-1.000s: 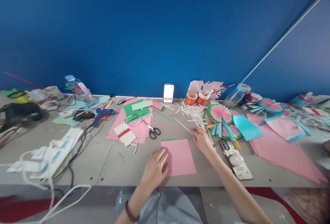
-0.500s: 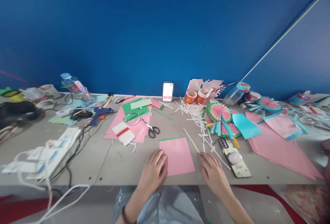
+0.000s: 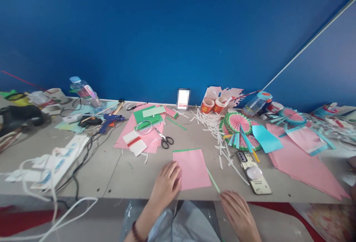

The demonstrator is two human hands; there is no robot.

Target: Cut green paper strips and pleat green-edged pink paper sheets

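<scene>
A square of pink paper (image 3: 193,169) with a green strip along its top edge lies near the table's front. My left hand (image 3: 167,182) rests at its left edge, fingers stretched out and lying on the table and paper. To the right, at the table's front edge, my right hand (image 3: 237,210) has its fingers together over the lower end of a thin, pale green strip (image 3: 213,180). That strip runs up and left toward the paper's right side. The fingertips of my right hand are partly hidden by the hand itself.
Scissors (image 3: 167,141) lie beyond the paper, beside green sheets (image 3: 141,117). White paper scraps (image 3: 207,121) and a pink fan (image 3: 237,123) are behind on the right. A phone (image 3: 260,184) lies right of the strip. A power strip (image 3: 66,160) with cables is at left.
My right hand has moved down and slightly right to the table's front edge. The thin strip has slid with it, away from the white scraps. My left hand stays on the pink paper.
</scene>
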